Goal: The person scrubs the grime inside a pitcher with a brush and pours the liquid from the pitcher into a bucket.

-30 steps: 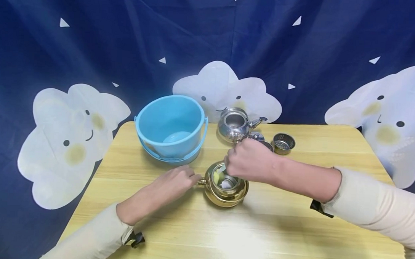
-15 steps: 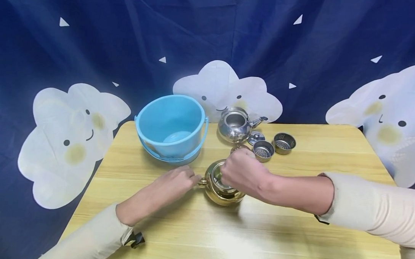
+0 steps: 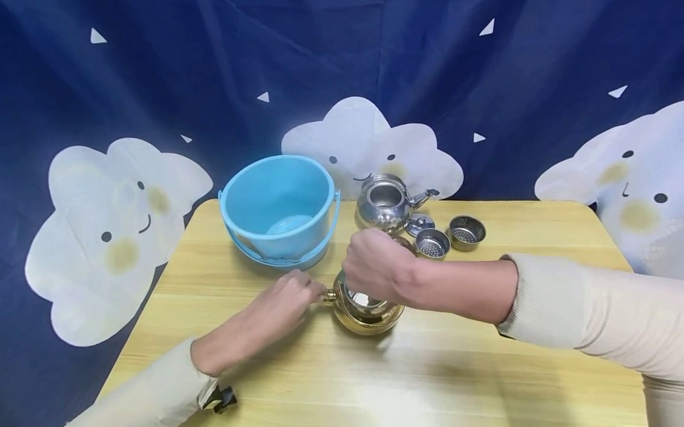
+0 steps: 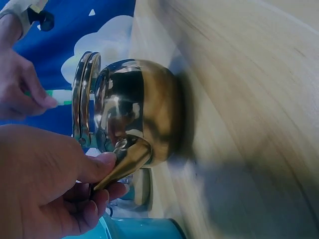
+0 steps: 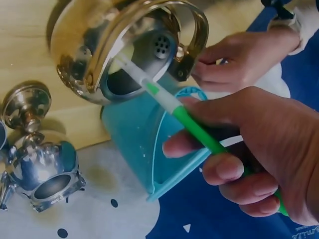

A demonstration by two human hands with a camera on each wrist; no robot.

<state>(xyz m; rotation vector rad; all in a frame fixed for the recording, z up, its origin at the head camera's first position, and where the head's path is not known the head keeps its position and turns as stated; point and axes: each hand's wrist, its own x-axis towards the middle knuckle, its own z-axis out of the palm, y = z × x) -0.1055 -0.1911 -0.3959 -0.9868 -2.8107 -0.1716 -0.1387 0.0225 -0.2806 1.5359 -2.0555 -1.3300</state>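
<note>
A shiny gold teapot [image 3: 366, 321] stands upright and lidless on the table, its loop handle folded down to the side. My left hand [image 3: 288, 299] pinches its spout [image 4: 127, 159] between thumb and fingers. Above the opening, my right hand [image 3: 376, 265] grips the green and white handle of a bottle brush [image 5: 204, 132]. In the right wrist view the brush's pale yellowish head [image 5: 122, 59] is inside the pot, near the perforated holes of the inner wall. From the head view, the right hand covers the brush and part of the opening.
A blue bucket [image 3: 277, 205] stands at the back left. Behind the gold pot are a silver teapot [image 3: 383, 208], a silver lid [image 3: 421, 224] and two strainer cups, a nearer one [image 3: 431, 243] and a farther one [image 3: 467, 232]. A gold lid [image 3: 403, 242] lies partly behind the right hand.
My right hand dipped toward me over the pot's opening, then rose and shifted left and away, keeping the brush. The left hand stays on the spout.
</note>
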